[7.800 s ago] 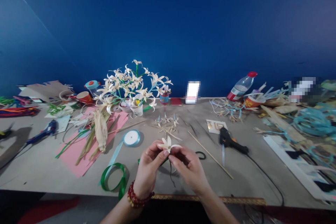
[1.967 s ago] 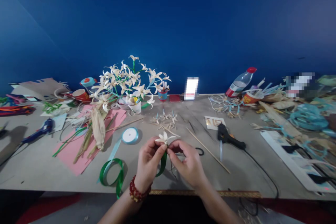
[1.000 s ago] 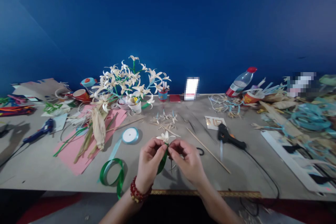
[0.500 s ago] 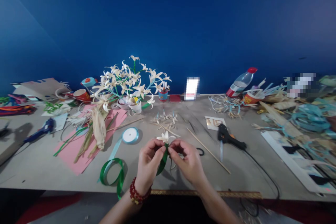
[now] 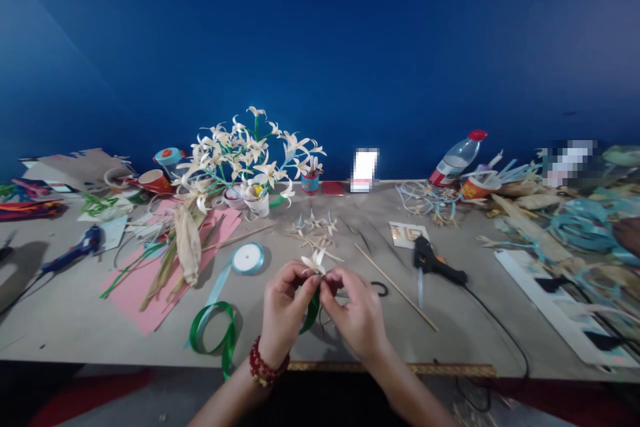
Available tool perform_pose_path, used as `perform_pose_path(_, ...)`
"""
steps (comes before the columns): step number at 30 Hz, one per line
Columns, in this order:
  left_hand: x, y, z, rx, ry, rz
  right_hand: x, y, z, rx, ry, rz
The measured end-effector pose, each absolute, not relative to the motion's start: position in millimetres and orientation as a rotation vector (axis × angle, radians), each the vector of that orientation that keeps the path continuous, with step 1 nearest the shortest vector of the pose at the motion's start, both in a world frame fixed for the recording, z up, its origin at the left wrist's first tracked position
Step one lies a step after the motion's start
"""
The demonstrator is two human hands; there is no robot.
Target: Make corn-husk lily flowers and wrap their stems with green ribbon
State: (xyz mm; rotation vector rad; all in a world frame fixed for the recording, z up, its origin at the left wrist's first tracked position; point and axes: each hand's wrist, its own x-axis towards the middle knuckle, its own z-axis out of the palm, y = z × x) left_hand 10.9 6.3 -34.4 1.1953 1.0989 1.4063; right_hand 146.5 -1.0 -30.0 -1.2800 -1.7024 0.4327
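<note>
Both my hands meet just above the table's front edge. My left hand (image 5: 284,312), with a red bead bracelet on its wrist, pinches the base of a small cream paper flower (image 5: 314,261). My right hand (image 5: 354,312) is closed too, its fingertips pressed against the same stem right below the petals. A green ribbon (image 5: 214,337) runs from between my fingers down to a loose loop on the table at the left. A thin dark wire hangs under my hands.
A bouquet of cream flowers (image 5: 245,153) stands in a cup at the back. A pale blue ribbon spool (image 5: 249,257), pink paper (image 5: 145,280), dried husks, a black glue gun (image 5: 437,267), a blue glue gun (image 5: 75,250), wooden sticks, a bottle (image 5: 457,160) and blue strips lie around.
My hands stay together on the flower. The green ribbon has come up between my fingers since the oldest frame, and the flower has turned slightly in my fingertips.
</note>
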Motion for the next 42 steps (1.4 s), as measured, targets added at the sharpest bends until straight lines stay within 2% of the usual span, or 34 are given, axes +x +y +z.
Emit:
perform_pose_path(3, 10.2, 6.7, -34.3, 1.255, 1.138, 1.418, 146.0, -0.9, -29.8, -1.261, -1.694, 0.479)
perform_pose_path(9, 8.4, 6.3, -30.9, 1.318, 1.135, 1.390, 149.6, 1.2, -32.9, -1.129, -1.551, 0.958)
perform_pose_path(19, 2.2, 10.8, -23.5, 1.382, 1.106, 1.320, 151.3, 1.7, -32.3, -1.111, -1.544, 1.029)
perform_pose_path(25, 1.2, 13.8, -21.6, 1.273, 1.066, 1.284, 150.3, 6.3, -25.9, -1.015, -1.309, 1.370)
perform_pose_path(42, -7.6, 15.8, -9.6, 1.533, 1.176, 1.321, 148.9, 3.4, -36.1, -1.034, -1.371, 1.316)
